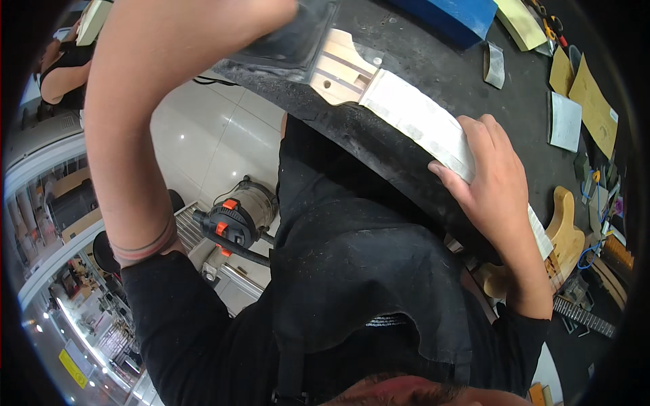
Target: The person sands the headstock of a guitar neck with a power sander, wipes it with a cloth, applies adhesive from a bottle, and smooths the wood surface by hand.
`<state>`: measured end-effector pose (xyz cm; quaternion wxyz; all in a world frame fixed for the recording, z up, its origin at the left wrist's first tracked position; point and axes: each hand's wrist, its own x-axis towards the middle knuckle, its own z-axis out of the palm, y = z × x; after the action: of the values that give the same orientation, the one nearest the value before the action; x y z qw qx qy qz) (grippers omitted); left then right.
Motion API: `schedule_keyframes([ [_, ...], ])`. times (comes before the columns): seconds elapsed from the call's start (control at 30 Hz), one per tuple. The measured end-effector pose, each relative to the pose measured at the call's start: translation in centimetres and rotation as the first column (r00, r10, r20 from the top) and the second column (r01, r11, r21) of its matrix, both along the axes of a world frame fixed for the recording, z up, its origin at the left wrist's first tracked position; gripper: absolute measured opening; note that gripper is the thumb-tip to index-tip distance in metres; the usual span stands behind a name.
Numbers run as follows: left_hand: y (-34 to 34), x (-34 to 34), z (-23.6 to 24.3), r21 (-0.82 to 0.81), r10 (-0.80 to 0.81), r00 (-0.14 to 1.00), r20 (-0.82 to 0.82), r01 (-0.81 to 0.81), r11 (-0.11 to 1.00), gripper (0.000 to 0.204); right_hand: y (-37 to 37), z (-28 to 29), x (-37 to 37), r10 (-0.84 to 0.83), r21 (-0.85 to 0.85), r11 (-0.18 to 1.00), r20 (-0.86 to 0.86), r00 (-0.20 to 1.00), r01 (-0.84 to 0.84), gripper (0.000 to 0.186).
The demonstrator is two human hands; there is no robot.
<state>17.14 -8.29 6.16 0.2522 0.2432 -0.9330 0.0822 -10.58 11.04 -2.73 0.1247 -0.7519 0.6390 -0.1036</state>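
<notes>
A pale wooden guitar neck with dark stripes lies along the bench's near edge. Its bare wooden end (336,69) has a small round hole, and white tape or paper (416,116) covers the flat face beyond. My right hand (489,169) is wrapped around the covered part, thumb on the near side and fingers over the far side. My left hand (276,12) is at the top edge of the picture, its fingers hidden. Close by it, a dark, shiny flat thing (298,47) overlaps the neck's bare end; I cannot make out its kind.
The dark bench (406,54) holds a blue block (450,19), a yellow block (521,24), sandpaper sheets (593,101) and a wooden guitar body (567,233). A fretted neck (582,317) lies at right. On the tiled floor stands a shop vacuum (237,215). Another person (64,78) is at far left.
</notes>
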Motion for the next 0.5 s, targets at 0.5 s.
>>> schedule_keyframes([
  [0.5, -0.2, 0.1, 1.2, -0.036, 0.272, 0.951, 0.145, -0.270, 0.962, 0.028, -0.1, 0.0, 0.1, 0.001, -0.009, 1.000, 0.008, 1.000, -0.001, 0.061],
])
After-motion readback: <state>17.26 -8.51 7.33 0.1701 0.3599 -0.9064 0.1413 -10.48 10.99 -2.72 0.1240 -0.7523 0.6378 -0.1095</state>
